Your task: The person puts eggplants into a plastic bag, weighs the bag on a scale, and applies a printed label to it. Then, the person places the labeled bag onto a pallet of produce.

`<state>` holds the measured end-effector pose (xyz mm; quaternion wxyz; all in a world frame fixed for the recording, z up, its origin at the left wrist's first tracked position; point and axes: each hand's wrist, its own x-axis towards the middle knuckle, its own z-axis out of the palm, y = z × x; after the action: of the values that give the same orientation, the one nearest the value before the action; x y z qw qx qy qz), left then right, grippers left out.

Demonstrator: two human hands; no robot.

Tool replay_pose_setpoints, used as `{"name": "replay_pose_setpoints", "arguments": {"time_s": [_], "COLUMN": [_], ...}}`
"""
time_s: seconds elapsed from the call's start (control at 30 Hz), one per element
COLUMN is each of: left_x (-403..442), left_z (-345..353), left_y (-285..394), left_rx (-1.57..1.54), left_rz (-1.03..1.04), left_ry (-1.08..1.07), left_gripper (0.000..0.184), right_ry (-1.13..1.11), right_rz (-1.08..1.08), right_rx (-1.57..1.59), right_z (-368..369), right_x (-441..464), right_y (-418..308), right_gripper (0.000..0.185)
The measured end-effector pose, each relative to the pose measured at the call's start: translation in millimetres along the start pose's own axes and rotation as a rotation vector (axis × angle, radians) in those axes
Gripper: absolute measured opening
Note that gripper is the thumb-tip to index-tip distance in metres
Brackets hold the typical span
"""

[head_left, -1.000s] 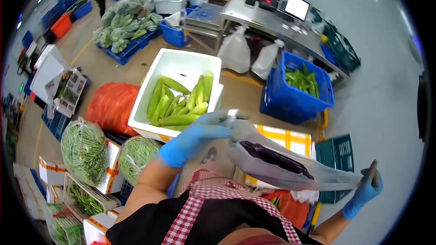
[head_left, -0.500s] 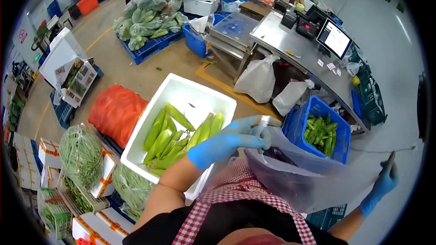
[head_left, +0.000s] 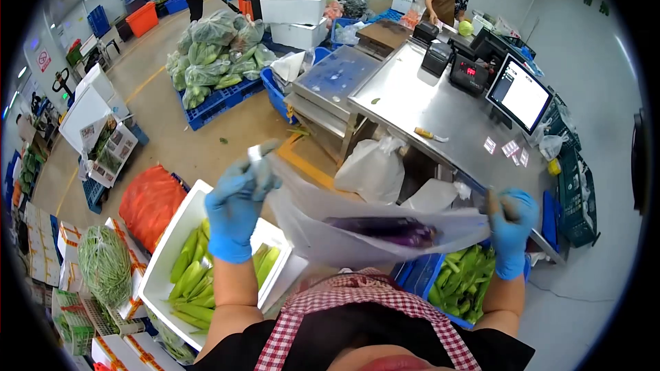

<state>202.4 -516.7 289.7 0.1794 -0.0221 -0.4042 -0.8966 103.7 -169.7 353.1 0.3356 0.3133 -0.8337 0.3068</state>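
A translucent plastic bag [head_left: 309,213] is stretched between my two gloved hands in front of my chest. Inside it lies dark purple produce [head_left: 392,229] that looks like eggplant. On the left side, my left hand [head_left: 237,199], in a blue glove, pinches one end of the bag, and a small whitish piece [head_left: 256,154] shows at its fingers; what it is I cannot make out. My right hand [head_left: 512,223], also gloved, has its fingers closed on the opposite end. Below the left forearm stands a white foam box [head_left: 161,261] with green corn ears [head_left: 196,278].
A blue crate [head_left: 416,275] of green peppers or pods sits beneath the bag. Ahead is a steel table [head_left: 412,96] with a monitor [head_left: 519,94], a scale display and a yellow-handled knife [head_left: 430,135]. A red sack [head_left: 151,206] and bagged beans [head_left: 104,261] are at left. Another person stands behind the table.
My left hand has moved left and up, away from over the corn box's right side. My right hand has come inward and up and closed on the bag, now stretched taut. The view has shifted.
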Motion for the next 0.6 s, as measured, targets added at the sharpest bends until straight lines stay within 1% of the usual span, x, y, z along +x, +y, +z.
{"name": "replay_pose_setpoints", "arguments": {"time_s": [0.07,0.1,0.13,0.17,0.2,0.27,0.3,0.33,0.4,0.43,0.47,0.5,0.53,0.57,0.6], "left_x": [23.9,34.0,44.9,55.5,70.5,104.3,120.9,142.1,190.4,218.1,248.6,281.9,317.5,356.6,398.2], "left_z": [16.2,19.0,21.4,26.0,31.0,42.2,37.1,33.1,30.5,19.6,5.3,-10.6,-25.8,-40.5,-57.9], "left_y": [-3.4,-2.5,-1.2,-1.6,0.1,-0.2,2.4,5.3,6.2,9.1,13.4,14.9,15.7,18.0,22.6], "left_rx": [-0.031,0.033,0.098,0.133,0.168,0.245,0.301,0.365,0.387,0.385,0.382,0.306,0.300,0.293,0.286], "left_rz": [0.072,0.102,0.133,0.169,0.199,0.332,0.376,0.406,0.493,0.503,0.517,0.536,0.517,0.500,0.484], "left_ry": [0.147,0.102,0.054,0.085,0.053,0.160,0.236,0.113,0.190,0.181,0.171,0.206,0.266,0.320,0.367], "left_gripper": [0.079,0.079,0.079,0.080,0.081,0.081,0.082,0.080,0.074,0.069,0.065,0.053,0.049,0.045,0.041], "right_ry": [-0.093,-0.138,-0.142,-0.145,-0.151,-0.142,-0.137,-0.208,-0.332,-0.420,-0.466,-0.434,-0.433,-0.473,-0.473], "right_rz": [-0.084,-0.130,-0.131,-0.131,-0.130,-0.174,-0.195,-0.153,-0.082,0.157,0.184,0.139,0.036,0.014,0.011], "right_rx": [0.022,0.035,0.057,0.080,0.102,0.150,0.171,0.218,0.280,0.420,0.440,0.505,0.432,0.370,0.424], "right_z": [20.4,32.1,44.3,57.8,72.4,106.5,124.9,143.9,189.9,214.1,244.0,279.7,311.4,344.5,381.5], "right_x": [28.2,42.8,57.1,70.8,84.3,115.8,132.0,148.9,182.8,199.7,219.0,234.1,252.7,271.7,291.9], "right_y": [31.9,47.0,62.9,78.6,93.1,119.9,131.0,138.9,154.5,156.5,167.5,180.1,189.6,200.8,216.3], "right_gripper": [0.024,0.025,0.025,0.026,0.027,0.028,0.030,0.028,0.032,0.036,0.039,0.041,0.042,0.043,0.043]}}
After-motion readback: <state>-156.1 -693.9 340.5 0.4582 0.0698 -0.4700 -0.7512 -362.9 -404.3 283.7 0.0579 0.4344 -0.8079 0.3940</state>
